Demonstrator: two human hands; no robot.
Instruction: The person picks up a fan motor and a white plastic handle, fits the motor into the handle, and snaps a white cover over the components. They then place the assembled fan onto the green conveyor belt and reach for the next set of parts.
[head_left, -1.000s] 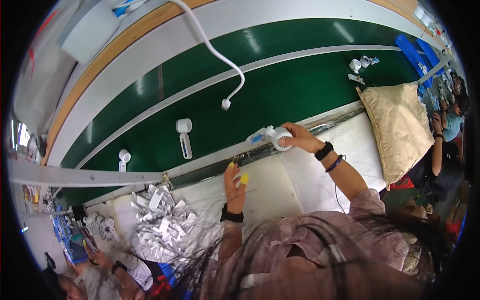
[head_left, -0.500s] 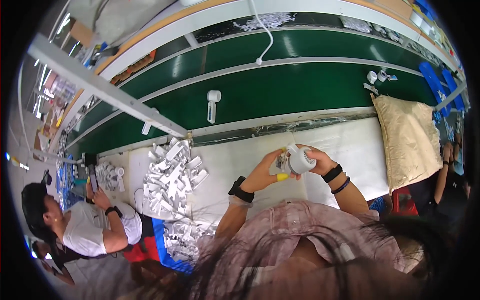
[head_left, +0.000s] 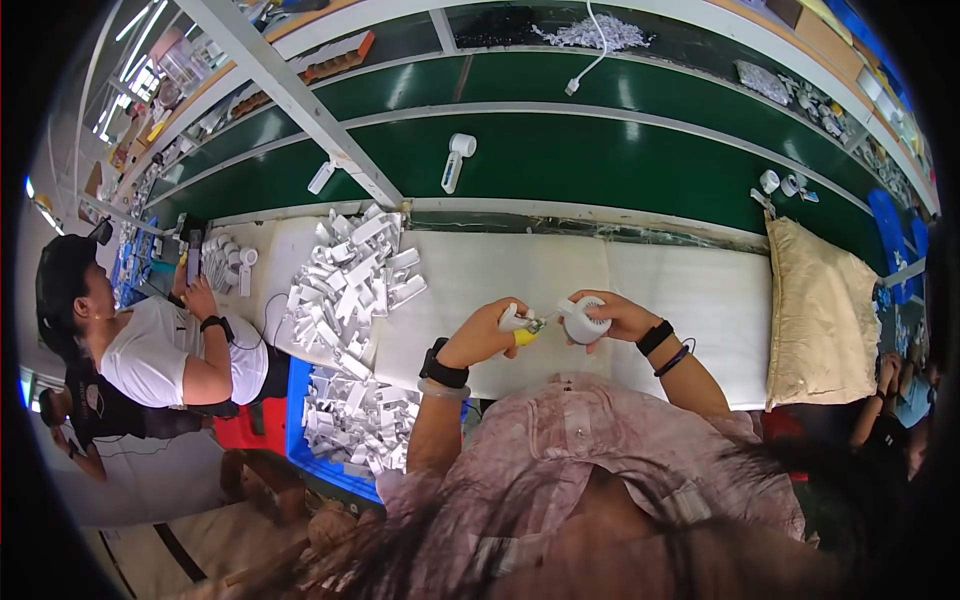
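Over the white worktop [head_left: 690,300], my right hand [head_left: 627,318] is closed around a round white fan head [head_left: 582,322] with a slotted grille. My left hand [head_left: 478,338] is closed on a small white plastic piece [head_left: 511,319]; a little greenish part, perhaps a circuit board, shows beside it. Yellow covers sit on fingers of my left hand. A thin white neck reaches from the fan head toward the left hand's piece; whether they join I cannot tell. To the left lies a heap of white handle shells [head_left: 352,285].
A blue crate [head_left: 297,415] of white parts stands below the heap. Beyond the worktop runs a green conveyor belt [head_left: 560,175] carrying a white handheld fan [head_left: 457,162]. A brown sack [head_left: 822,320] lies right. A co-worker [head_left: 160,345] sits left; a white cable [head_left: 604,45] hangs overhead.
My hands have moved farther apart, the left one turning so its fingers curl round the white piece. The fan head stays in my right hand. The whole view has shifted.
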